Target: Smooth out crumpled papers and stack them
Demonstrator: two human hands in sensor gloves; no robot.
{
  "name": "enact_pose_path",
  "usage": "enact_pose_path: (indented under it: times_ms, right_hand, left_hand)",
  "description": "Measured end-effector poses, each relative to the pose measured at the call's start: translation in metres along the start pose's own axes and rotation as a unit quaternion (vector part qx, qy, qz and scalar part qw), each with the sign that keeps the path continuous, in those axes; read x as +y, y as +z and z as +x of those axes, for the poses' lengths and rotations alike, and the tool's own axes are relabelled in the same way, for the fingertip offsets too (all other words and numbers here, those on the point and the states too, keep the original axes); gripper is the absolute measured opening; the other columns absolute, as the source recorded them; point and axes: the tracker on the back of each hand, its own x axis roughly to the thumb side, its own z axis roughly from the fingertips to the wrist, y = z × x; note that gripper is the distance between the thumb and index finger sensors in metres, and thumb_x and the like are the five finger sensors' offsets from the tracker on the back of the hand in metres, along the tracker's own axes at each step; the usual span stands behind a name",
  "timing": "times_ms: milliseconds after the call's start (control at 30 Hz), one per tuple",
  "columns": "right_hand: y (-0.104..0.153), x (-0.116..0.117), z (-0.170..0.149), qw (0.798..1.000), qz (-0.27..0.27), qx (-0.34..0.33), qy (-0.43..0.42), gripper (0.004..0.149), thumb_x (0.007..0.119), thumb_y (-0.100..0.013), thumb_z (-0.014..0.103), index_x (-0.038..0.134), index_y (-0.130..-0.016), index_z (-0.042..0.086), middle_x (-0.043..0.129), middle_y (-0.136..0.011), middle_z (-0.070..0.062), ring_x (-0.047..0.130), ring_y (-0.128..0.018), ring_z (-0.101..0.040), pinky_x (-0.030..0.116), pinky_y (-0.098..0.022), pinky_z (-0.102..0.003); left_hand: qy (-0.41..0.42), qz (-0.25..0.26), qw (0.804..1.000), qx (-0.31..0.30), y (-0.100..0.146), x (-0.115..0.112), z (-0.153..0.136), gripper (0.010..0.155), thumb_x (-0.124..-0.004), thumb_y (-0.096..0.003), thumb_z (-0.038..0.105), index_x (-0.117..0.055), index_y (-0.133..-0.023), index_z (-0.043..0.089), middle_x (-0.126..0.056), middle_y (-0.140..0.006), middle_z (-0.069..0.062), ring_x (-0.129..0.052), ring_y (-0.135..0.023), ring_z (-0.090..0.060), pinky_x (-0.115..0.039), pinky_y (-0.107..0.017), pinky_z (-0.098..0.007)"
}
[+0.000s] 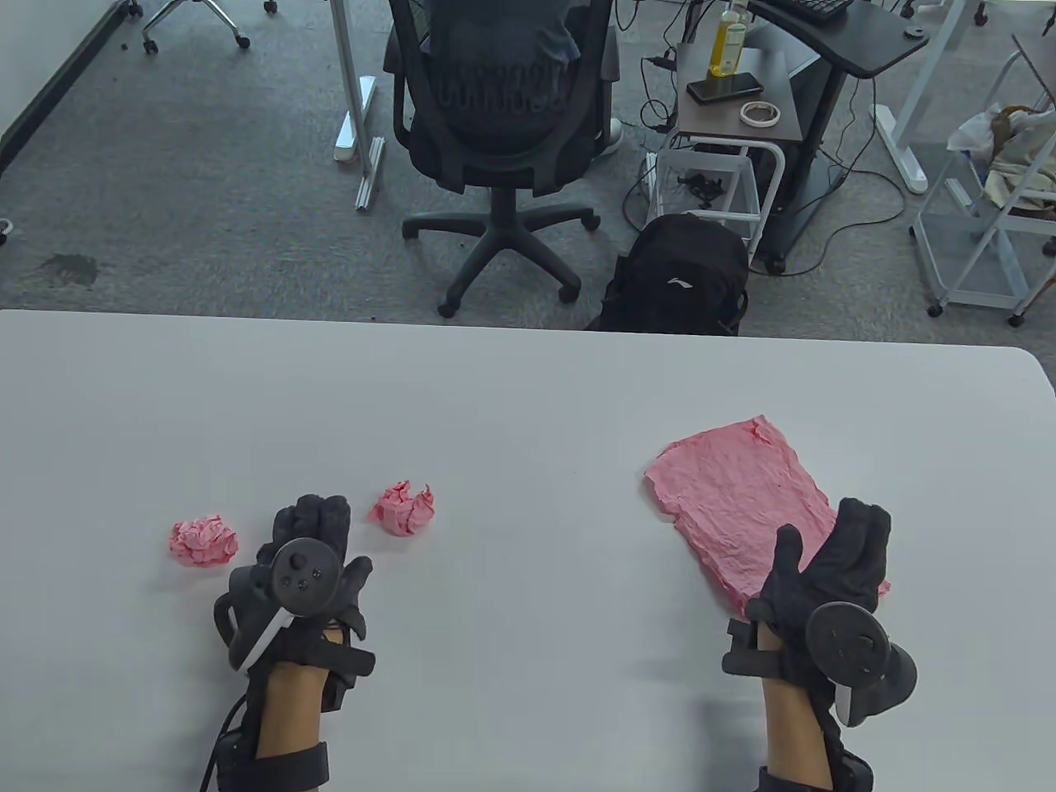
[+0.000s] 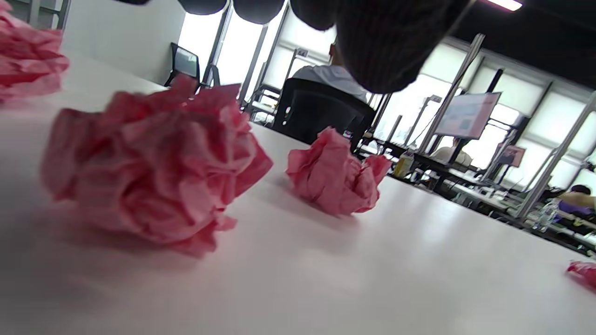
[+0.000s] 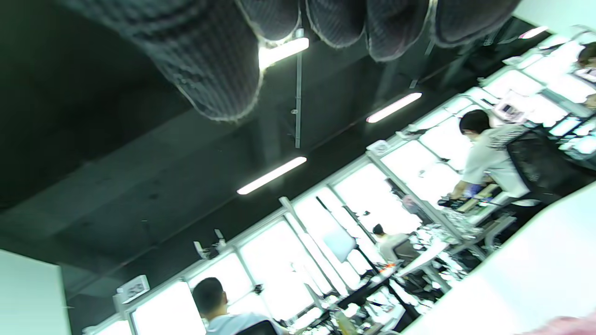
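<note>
We are listing, nearest first: our left hand [image 1: 318,549], fingers loosely curled and holding nothing, sitting between two crumpled balls, and our right hand [image 1: 833,561], fingers straight and spread, lying over the near right corner of the flattened pink sheet [image 1: 738,495]. We are judging one sheet done and two waiting: the left ball [image 1: 203,542] and the right ball [image 1: 403,508], so the next move is calling for picking one up and opening it. The white table [image 1: 511,396] is offering open room centre and far, its far edge well apart.
</note>
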Motion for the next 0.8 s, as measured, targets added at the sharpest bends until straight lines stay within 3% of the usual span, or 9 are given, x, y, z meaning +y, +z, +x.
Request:
enact_pose_path:
  times_ms: [67,133,233,333,400,467,633,800]
  right_hand:
    - [0.002,0.002,0.008,1.0,0.003,-0.024,-0.017,0.074,0.079,-0.053,0.036,0.032,-0.107,0.014,0.037,-0.11,-0.025,0.05,-0.095,-0.052,0.052,-0.061,-0.068]
    - [0.006,0.008,0.016,0.998,0.02,-0.044,-0.032,0.074,0.079,-0.053,0.037,0.034,-0.107,0.015,0.038,-0.11,-0.025,0.05,-0.095,-0.052,0.052,-0.061,-0.069]
    - [0.009,0.016,0.02,0.996,0.041,-0.063,-0.039,0.073,0.079,-0.053,0.038,0.035,-0.107,0.015,0.04,-0.11,-0.024,0.052,-0.095,-0.052,0.053,-0.061,-0.068]
    - [0.013,0.025,0.025,0.993,0.066,-0.08,-0.055,0.071,0.079,-0.053,0.038,0.039,-0.107,0.015,0.043,-0.11,-0.024,0.054,-0.094,-0.052,0.053,-0.061,-0.069]
    - [0.018,0.033,0.032,0.988,0.092,-0.1,-0.067,0.069,0.079,-0.053,0.039,0.042,-0.107,0.015,0.045,-0.11,-0.023,0.055,-0.095,-0.051,0.053,-0.061,-0.069]
    - [0.023,0.04,0.037,0.984,0.109,-0.118,-0.073,0.067,0.079,-0.054,0.039,0.045,-0.107,0.016,0.047,-0.11,-0.023,0.057,-0.094,-0.05,0.054,-0.061,-0.069]
    - [0.038,0.064,0.043,0.972,0.185,-0.107,-0.094,0.065,0.078,-0.054,0.037,0.046,-0.107,0.018,0.052,-0.109,-0.022,0.06,-0.094,-0.05,0.053,-0.061,-0.07]
    - [0.051,0.076,0.057,0.96,0.22,-0.139,-0.101,0.063,0.078,-0.054,0.038,0.049,-0.107,0.02,0.056,-0.108,-0.022,0.062,-0.093,-0.05,0.053,-0.061,-0.07]
  left_hand:
    - [-0.01,-0.058,0.998,0.026,-0.003,-0.007,-0.003,0.087,-0.085,-0.0482,0.051,-0.037,-0.116,0.026,-0.034,-0.12,-0.013,-0.047,-0.113,-0.044,-0.047,-0.076,-0.065]
    - [-0.048,-0.147,0.986,0.067,-0.007,-0.02,-0.006,0.09,-0.085,-0.0484,0.051,-0.032,-0.117,0.027,-0.027,-0.121,-0.009,-0.043,-0.113,-0.043,-0.047,-0.077,-0.064]
    - [-0.08,-0.161,0.981,0.078,-0.015,-0.032,-0.01,0.088,-0.087,-0.048,0.045,-0.034,-0.115,0.027,-0.036,-0.118,-0.013,-0.056,-0.106,-0.042,-0.058,-0.073,-0.056]
    - [-0.086,-0.131,0.985,0.069,-0.016,-0.033,-0.01,0.081,-0.089,-0.0466,0.044,-0.048,-0.113,0.024,-0.059,-0.109,-0.01,-0.071,-0.093,-0.039,-0.067,-0.063,-0.052]
    - [-0.086,-0.118,0.987,0.06,-0.016,-0.032,-0.008,0.076,-0.089,-0.0466,0.044,-0.055,-0.112,0.024,-0.065,-0.106,-0.011,-0.077,-0.089,-0.039,-0.07,-0.06,-0.05]
    - [-0.074,-0.094,0.992,0.041,-0.015,-0.03,-0.004,0.075,-0.088,-0.0467,0.045,-0.057,-0.111,0.025,-0.067,-0.105,-0.011,-0.079,-0.087,-0.038,-0.072,-0.059,-0.049]
    - [0.038,0.036,0.996,-0.065,-0.004,-0.015,0.018,0.074,-0.084,-0.0485,0.05,-0.054,-0.112,0.028,-0.067,-0.106,-0.007,-0.083,-0.085,-0.034,-0.076,-0.057,-0.045]
    - [0.095,0.061,0.982,-0.153,0.01,-0.012,0.05,0.073,-0.078,-0.0508,0.056,-0.051,-0.114,0.031,-0.065,-0.108,-0.004,-0.084,-0.086,-0.029,-0.077,-0.058,-0.04]
